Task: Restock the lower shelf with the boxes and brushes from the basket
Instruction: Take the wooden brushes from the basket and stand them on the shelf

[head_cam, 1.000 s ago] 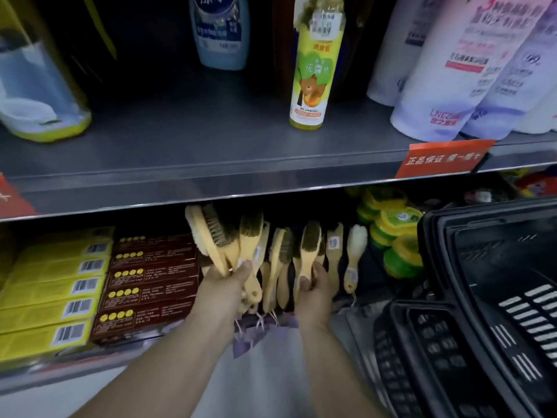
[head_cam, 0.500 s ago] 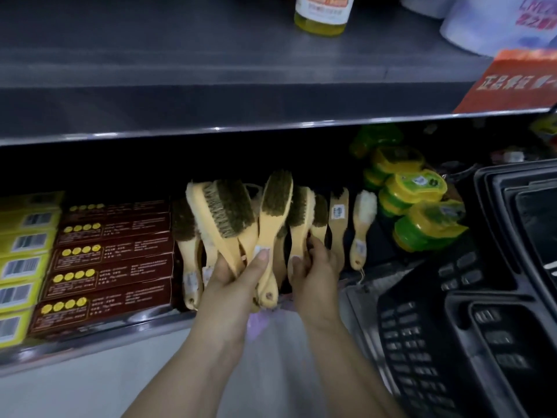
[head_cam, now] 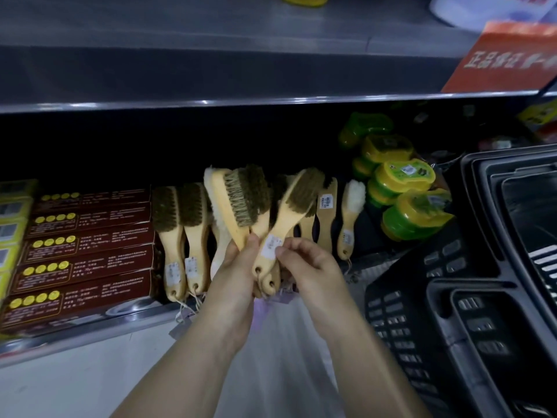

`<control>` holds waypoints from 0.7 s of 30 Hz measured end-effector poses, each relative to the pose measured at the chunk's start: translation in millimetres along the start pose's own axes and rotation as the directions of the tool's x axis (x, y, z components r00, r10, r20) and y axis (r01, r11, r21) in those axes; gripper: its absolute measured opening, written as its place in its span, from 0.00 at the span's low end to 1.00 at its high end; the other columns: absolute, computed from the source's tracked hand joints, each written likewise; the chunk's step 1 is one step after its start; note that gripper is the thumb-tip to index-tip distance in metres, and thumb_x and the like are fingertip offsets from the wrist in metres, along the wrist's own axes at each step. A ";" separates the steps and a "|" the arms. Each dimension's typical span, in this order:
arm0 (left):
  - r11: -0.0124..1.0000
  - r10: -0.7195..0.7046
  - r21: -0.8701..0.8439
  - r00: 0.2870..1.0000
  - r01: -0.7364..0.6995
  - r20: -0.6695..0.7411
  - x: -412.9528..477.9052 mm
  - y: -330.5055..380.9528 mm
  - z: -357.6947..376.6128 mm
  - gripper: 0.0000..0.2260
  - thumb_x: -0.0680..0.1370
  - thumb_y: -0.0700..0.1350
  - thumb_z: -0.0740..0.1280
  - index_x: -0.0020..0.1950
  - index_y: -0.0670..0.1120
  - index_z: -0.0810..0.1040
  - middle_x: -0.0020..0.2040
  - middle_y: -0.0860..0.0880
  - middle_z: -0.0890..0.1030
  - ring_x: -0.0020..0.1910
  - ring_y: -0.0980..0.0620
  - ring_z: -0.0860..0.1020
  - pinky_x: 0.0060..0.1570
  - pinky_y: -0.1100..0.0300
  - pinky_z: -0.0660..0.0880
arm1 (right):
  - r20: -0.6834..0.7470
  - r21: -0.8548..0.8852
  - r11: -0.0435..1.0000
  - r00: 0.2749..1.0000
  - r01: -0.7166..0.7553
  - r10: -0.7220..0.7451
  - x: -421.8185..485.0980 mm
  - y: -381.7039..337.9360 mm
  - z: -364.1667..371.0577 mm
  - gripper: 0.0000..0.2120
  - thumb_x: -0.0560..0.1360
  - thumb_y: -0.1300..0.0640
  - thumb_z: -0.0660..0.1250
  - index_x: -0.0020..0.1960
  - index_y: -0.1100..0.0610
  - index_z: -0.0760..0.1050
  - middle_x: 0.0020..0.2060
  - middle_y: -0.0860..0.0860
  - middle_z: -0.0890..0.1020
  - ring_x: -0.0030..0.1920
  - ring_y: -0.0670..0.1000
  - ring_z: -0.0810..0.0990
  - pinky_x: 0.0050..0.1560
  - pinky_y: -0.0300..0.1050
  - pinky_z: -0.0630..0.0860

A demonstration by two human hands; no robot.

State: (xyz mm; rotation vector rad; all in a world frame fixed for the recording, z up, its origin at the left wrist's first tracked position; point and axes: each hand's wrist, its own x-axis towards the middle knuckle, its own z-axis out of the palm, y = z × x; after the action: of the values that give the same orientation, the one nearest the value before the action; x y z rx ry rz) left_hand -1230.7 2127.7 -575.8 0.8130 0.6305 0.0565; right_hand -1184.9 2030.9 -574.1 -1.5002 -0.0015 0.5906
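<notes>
My left hand (head_cam: 233,274) grips a bunch of wooden-handled brushes (head_cam: 241,203) by their handles, just in front of the lower shelf (head_cam: 90,327). My right hand (head_cam: 310,263) pinches the handle of one brush (head_cam: 289,215) in that bunch, near its white label. Two dark-bristled brushes (head_cam: 180,230) stand on the shelf left of my hands. More brushes (head_cam: 327,218) and a white fluffy one (head_cam: 351,212) stand to the right. Dark red boxes (head_cam: 87,245) are stacked at the left. The black basket (head_cam: 482,297) sits at the right.
Yellow boxes (head_cam: 12,224) lie at the far left of the shelf. Green and yellow round containers (head_cam: 401,188) are piled right of the brushes. The upper shelf's metal edge (head_cam: 241,101) overhangs, with an orange sign (head_cam: 506,58) at its right.
The view has dropped and closed in on the lower shelf. My right hand left the shelved brushes and now pinches a brush in my left hand's bunch.
</notes>
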 end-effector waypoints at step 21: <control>0.966 0.118 0.249 0.977 -0.072 -0.178 17.1 -2.9 -20.0 0.06 0.79 0.43 0.65 0.47 0.55 0.77 0.36 0.59 0.84 0.38 0.58 0.83 0.33 0.60 0.77 | -0.309 -0.610 0.792 0.923 -0.006 -0.230 52.9 22.5 -49.0 0.11 0.80 0.58 0.59 0.59 0.57 0.75 0.53 0.55 0.78 0.42 0.48 0.78 0.43 0.35 0.73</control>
State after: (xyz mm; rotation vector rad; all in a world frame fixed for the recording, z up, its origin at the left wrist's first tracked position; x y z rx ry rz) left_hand -1228.2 2143.7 -596.7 1.0828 0.7902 0.1496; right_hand -1130.2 2003.8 -618.6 -2.2090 0.0111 0.1928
